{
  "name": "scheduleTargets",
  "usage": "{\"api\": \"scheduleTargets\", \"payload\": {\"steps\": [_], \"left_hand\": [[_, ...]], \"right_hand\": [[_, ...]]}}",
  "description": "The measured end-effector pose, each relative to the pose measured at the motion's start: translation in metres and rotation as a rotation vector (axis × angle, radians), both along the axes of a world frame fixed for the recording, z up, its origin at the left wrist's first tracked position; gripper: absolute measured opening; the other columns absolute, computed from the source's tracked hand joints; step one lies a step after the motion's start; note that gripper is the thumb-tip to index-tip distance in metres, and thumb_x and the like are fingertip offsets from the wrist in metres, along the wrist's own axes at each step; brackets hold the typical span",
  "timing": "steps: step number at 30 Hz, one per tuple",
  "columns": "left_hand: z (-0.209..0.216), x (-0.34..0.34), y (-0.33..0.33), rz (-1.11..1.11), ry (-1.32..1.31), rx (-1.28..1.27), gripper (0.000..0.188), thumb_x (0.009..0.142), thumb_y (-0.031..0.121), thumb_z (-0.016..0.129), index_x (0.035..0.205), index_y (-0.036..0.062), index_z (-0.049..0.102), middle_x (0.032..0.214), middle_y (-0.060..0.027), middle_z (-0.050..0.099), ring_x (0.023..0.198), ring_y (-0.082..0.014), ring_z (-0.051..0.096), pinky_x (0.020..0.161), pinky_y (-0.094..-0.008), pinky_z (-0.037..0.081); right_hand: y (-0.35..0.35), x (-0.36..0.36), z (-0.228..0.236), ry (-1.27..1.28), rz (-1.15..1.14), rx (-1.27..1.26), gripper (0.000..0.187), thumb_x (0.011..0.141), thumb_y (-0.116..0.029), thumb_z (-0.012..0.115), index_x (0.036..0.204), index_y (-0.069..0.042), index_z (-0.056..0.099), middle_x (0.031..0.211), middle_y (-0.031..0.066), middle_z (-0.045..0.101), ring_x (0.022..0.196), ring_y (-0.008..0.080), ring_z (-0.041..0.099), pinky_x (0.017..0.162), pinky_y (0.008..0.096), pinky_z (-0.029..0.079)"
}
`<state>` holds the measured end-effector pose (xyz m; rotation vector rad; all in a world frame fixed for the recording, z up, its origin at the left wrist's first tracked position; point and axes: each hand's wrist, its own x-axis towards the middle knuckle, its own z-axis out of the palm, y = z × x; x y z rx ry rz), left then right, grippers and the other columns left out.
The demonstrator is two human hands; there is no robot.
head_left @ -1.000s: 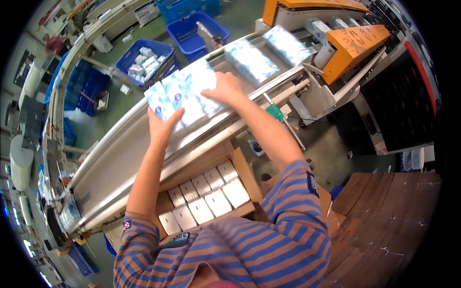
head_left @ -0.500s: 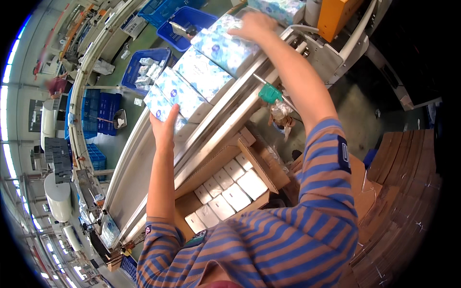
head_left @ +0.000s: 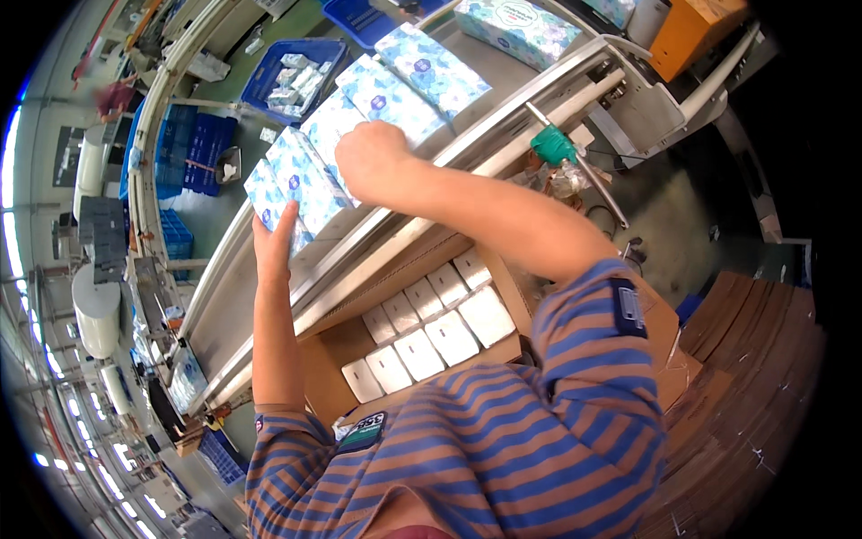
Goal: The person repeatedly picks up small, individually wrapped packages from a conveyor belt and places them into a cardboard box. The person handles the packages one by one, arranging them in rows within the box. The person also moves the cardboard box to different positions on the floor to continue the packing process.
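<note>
Several blue-and-white floral tissue packs (head_left: 429,70) stand side by side in a row on the conveyor (head_left: 235,280) in front of me. My left hand (head_left: 273,241) is at the row's left end, its thumb over the near edge of the end tissue pack (head_left: 266,194) and its fingers hidden behind it. Over the middle of the row, my right hand (head_left: 373,162) is closed, knuckles up, against the tissue packs. Its fingertips are hidden, so what they grip does not show. Another floral pack (head_left: 517,32) lies farther up the conveyor, apart from the row.
Below the conveyor, close to my body, an open cardboard box (head_left: 325,364) holds two rows of white-ended packs. A blue basket (head_left: 255,86) of small packets stands beyond the conveyor. A green-handled tool (head_left: 553,144) sticks out on the right. Flattened cardboard (head_left: 754,359) is stacked at the right.
My right hand has come back from the far end of the row to its middle. The row has shifted slightly left in view, and the separate far pack shows more fully.
</note>
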<state>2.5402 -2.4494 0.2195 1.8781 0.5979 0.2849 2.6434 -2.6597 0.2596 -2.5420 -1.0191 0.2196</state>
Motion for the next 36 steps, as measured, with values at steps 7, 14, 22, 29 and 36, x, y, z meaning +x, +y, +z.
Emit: {"api": "scheduleTargets", "payload": {"steps": [7,14,22,29,36], "left_hand": [[-0.006,-0.023,0.04,0.0,-0.034,-0.013,0.064,0.072,0.031,0.076,0.118,-0.0028,0.048,0.11,-0.0117,0.058,0.098,-0.0174,0.056,0.087,-0.029,0.041],[0.001,-0.062,0.064,0.034,-0.022,-0.036,0.066,0.07,0.033,0.076,0.118,-0.0035,0.049,0.109,-0.0116,0.059,0.097,-0.0179,0.057,0.086,-0.0292,0.042],[-0.004,-0.073,0.097,-0.046,-0.08,-0.311,0.063,0.072,0.033,0.074,0.119,-0.0014,0.05,0.107,-0.0106,0.06,0.095,-0.0163,0.058,0.084,-0.0281,0.044],[0.054,-0.158,0.073,0.171,-0.363,-0.077,0.071,0.069,0.024,0.076,0.126,0.0013,0.04,0.107,-0.0098,0.056,0.095,-0.0173,0.056,0.086,-0.028,0.044],[0.023,-0.302,-0.05,0.107,-0.078,-0.032,0.111,0.064,0.036,0.079,0.142,0.0002,0.009,0.142,-0.021,0.022,0.128,-0.0307,0.032,0.103,-0.0412,0.03]], "right_hand": [[0.061,-0.018,-0.021,0.006,-0.334,0.221,0.065,0.062,-0.039,0.073,0.113,-0.004,0.053,0.099,0.0177,0.06,0.093,0.0313,0.06,0.077,0.0382,0.05],[-0.015,0.038,-0.017,-0.068,-0.526,-0.037,0.078,0.067,-0.067,0.061,0.098,0.005,0.06,0.088,0.0158,0.064,0.08,0.0282,0.064,0.068,0.04,0.05],[0.023,0.015,-0.034,0.583,-0.061,0.459,0.078,0.065,-0.045,0.075,0.123,-0.001,0.047,0.108,0.0158,0.059,0.106,0.0246,0.054,0.094,0.0361,0.039],[-0.015,-0.066,0.047,0.388,-0.074,0.766,0.083,0.063,-0.025,0.082,0.126,0.003,0.036,0.104,0.0149,0.059,0.102,0.0225,0.057,0.082,0.0325,0.049],[-0.128,-0.23,-0.018,0.286,-0.179,0.534,0.104,0.064,-0.035,0.079,0.138,0.003,0.016,0.136,0.0214,0.032,0.122,0.0314,0.04,0.097,0.0437,0.039]]}}
